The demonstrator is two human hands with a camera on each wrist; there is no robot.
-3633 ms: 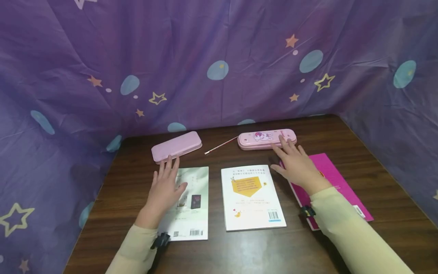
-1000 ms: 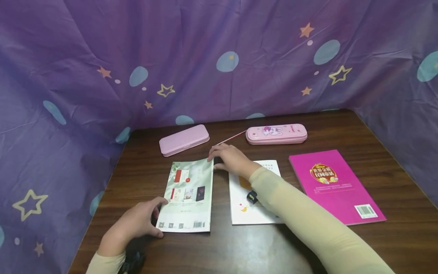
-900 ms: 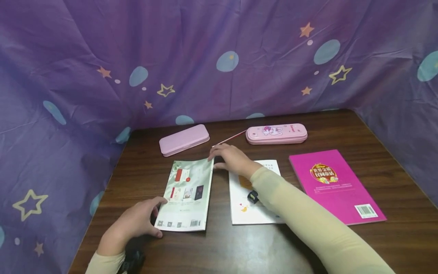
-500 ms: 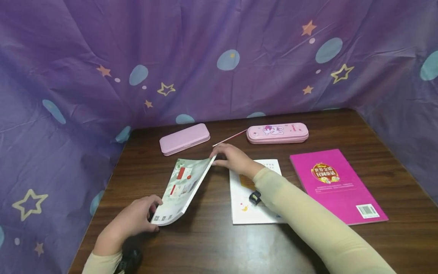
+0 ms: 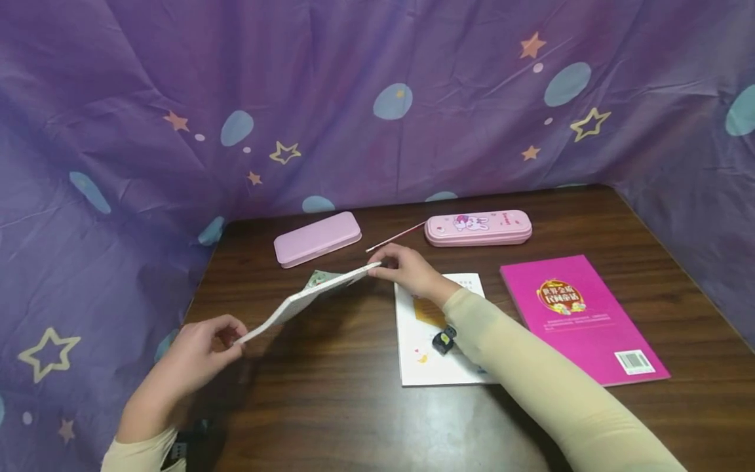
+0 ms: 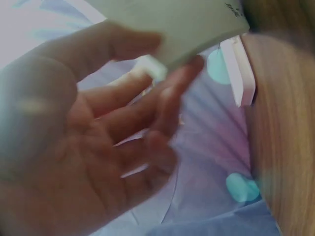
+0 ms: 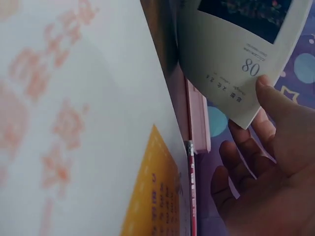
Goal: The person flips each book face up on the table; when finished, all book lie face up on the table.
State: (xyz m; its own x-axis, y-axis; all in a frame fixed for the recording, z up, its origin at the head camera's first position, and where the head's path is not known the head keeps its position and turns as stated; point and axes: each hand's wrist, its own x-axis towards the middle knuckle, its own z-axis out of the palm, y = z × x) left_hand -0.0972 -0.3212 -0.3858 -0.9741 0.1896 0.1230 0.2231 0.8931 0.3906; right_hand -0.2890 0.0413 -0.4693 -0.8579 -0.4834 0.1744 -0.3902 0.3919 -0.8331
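A thin paperback magazine (image 5: 312, 292) is raised off the table, seen nearly edge-on and bent in a wave in the head view. My left hand (image 5: 191, 357) pinches its near left corner between thumb and fingers; the left wrist view shows the pale magazine corner (image 6: 182, 24) there. At its far right corner, my right hand (image 5: 409, 269) pinches it, and the right wrist view shows the printed cover (image 7: 231, 69) under the thumb. Beneath my right forearm lies a white book (image 5: 425, 354) with an orange-yellow shape on it, partly hidden by the sleeve.
A magenta book (image 5: 584, 314) lies at the right. Behind are a plain pink pencil case (image 5: 318, 239), a pink rabbit-print pencil case (image 5: 478, 228) and a thin pencil (image 5: 395, 237). A purple star-patterned cloth (image 5: 330, 98) hangs behind the wooden table (image 5: 354, 419).
Earlier both hands were spread over the things. They then took hold of the magazine, which lay flat; it has since been lifted and tilted up, the left hand moving left and upward.
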